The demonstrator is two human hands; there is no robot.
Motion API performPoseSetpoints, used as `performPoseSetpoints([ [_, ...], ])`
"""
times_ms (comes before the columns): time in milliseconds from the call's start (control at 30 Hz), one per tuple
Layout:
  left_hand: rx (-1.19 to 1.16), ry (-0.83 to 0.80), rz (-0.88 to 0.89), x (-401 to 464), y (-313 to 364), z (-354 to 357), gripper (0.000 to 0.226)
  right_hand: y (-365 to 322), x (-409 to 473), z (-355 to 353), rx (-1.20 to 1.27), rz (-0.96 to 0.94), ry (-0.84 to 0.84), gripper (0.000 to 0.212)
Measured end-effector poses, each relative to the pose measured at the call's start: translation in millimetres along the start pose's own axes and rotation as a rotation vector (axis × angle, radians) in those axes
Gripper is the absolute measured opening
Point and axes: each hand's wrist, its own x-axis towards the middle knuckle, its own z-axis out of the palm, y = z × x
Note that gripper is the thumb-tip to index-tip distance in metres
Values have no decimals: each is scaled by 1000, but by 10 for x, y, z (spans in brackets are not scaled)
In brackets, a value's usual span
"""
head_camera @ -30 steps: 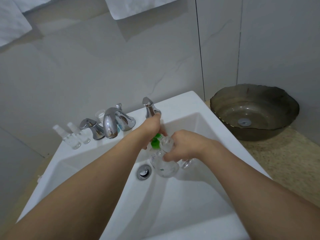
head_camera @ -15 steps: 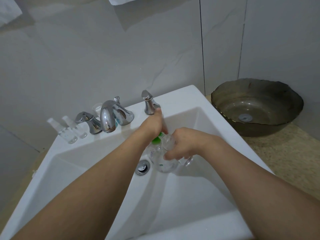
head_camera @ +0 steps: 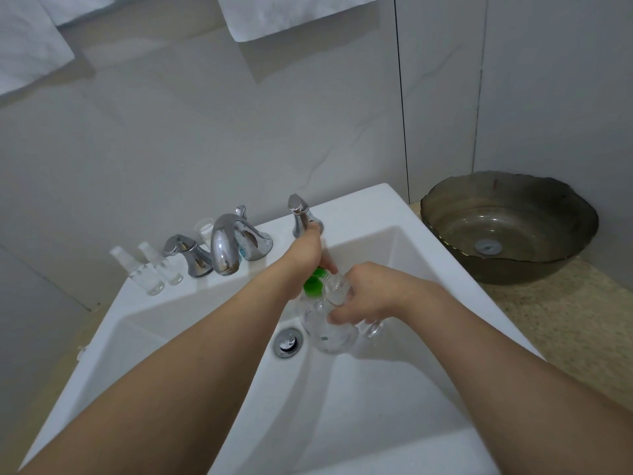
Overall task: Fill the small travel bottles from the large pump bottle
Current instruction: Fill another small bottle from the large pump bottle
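Over the white sink (head_camera: pixel 359 214), right of its drain (head_camera: pixel 288 341), the left hand (head_camera: pixel 308 250) grips a green pump top (head_camera: pixel 313 285) while the right hand (head_camera: pixel 368 291) clasps the clear large bottle (head_camera: pixel 327 332), likely light, slippery, best held around its body.

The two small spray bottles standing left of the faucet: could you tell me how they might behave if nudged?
The small spray bottles look tall, narrow and nearly empty, so probably light and tippy. They stand near the sink ledge's edge, so a push might topple them off.
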Motion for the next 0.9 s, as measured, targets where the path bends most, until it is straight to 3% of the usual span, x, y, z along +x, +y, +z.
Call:
performPoseSetpoints([
  [133,50,33,43,9,-18,42,72,10,19,5,-28,-7,11,30],
  [533,71,64,101,296,-205,80,67,24,41,34,-108,15,10,32],
  [900,-64,1,-6,26,-46,1,85,9,19,11,-123,-35,61,33],
])
